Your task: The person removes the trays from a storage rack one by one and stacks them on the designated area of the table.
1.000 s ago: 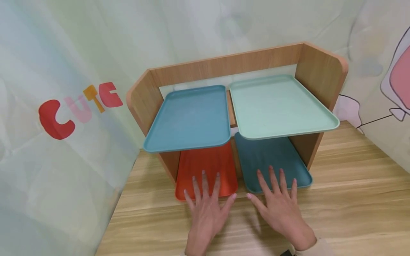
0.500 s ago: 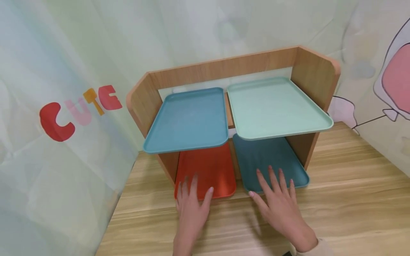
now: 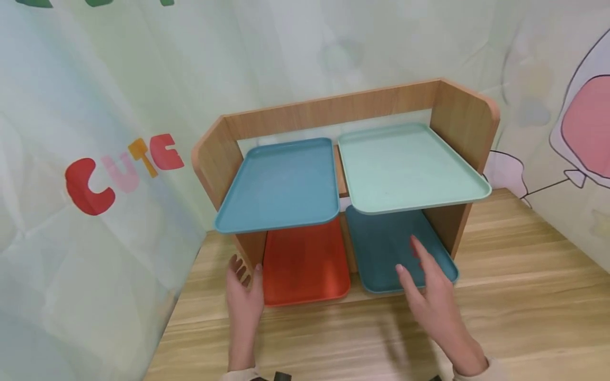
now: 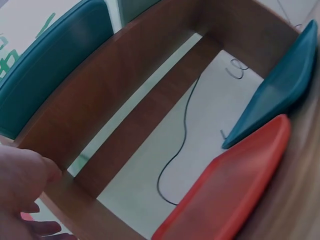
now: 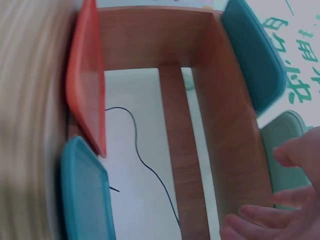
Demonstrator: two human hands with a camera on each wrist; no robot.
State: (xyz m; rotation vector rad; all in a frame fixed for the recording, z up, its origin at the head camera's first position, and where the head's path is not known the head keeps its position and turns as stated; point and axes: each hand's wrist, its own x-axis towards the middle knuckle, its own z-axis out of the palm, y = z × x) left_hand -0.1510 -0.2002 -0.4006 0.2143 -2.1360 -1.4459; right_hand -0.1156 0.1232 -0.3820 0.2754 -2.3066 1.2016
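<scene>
A two-level wooden shelf (image 3: pixel 329 106) stands in the head view. On its upper level lie a blue tray (image 3: pixel 283 182) at left and a mint-green tray (image 3: pixel 412 166) at right. Below them are a red tray (image 3: pixel 307 264) and a dark teal tray (image 3: pixel 388 248), their front edges jutting out. My left hand (image 3: pixel 244 299) is at the shelf's left side panel (image 4: pixel 70 205), thumb on the inner side and relaxed fingers outside it. Whether it presses the panel is unclear. Holding nothing, my right hand (image 3: pixel 436 301) hovers before the teal tray, fingers relaxed and thumb apart.
The shelf rests on a wood-grain table (image 3: pixel 343 338). Behind it hangs a pale curtain (image 3: pixel 281 58) with coloured letters (image 3: pixel 90 185) at left and a printed balloon (image 3: pixel 588 127) at right. Table surface extends to the shelf's right and in front.
My left hand has moved left from over the red tray to the left side panel and turned sideways. My right hand has lifted and turned, shifting slightly right. The trays stay in place.
</scene>
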